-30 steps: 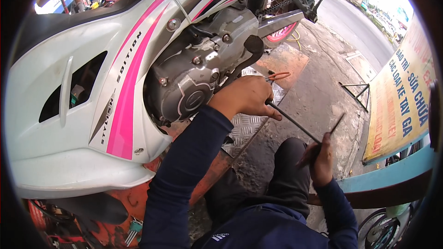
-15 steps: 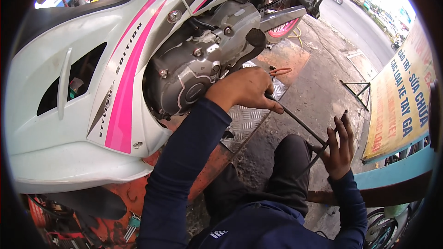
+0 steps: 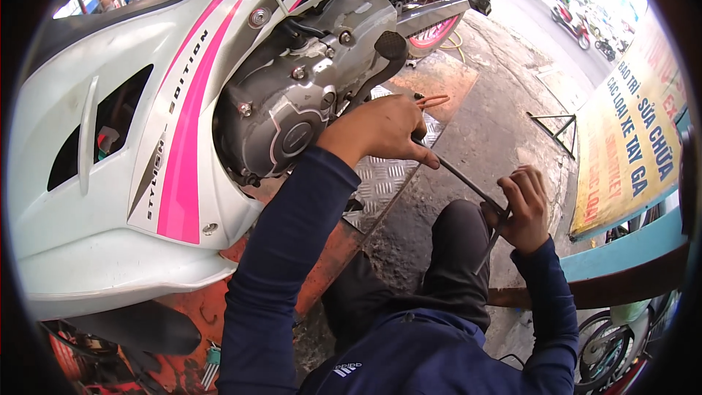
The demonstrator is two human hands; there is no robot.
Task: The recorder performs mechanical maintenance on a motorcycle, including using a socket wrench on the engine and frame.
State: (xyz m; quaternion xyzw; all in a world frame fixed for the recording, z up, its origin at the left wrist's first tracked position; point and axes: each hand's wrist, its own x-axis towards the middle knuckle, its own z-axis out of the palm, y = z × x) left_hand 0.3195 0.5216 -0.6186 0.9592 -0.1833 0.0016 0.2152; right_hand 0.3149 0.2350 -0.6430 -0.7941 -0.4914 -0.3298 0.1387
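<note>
Between my hands runs a dark metal T-handle wrench point(image 3: 466, 180). My left hand point(image 3: 380, 130) is closed around its shaft, low beside the engine point(image 3: 281, 128) of a white and pink motorbike point(image 3: 80, 249). That hand hides the wrench's far end, so I cannot see what it meets. At the other end, my right hand point(image 3: 525, 208) has its fingers curled on the crossbar, above my right knee. One arm of the bar sticks out below this hand. A black rubber-topped foot pedal point(image 3: 391, 47) juts from the engine just beyond my left hand.
Under the bike lies an orange platform point(image 3: 325, 267) with a metal tread plate point(image 3: 380, 175). An orange-handled tool point(image 3: 433, 101) rests past my left hand. At right stand a black triangular frame point(image 3: 557, 132) and a yellow sign board point(image 3: 621, 153). Traffic passes on the road behind.
My right hand's fingers, spread before, have curled in around the wrench's crossbar. My left hand keeps its hold on the shaft. The whole view has shifted slightly.
</note>
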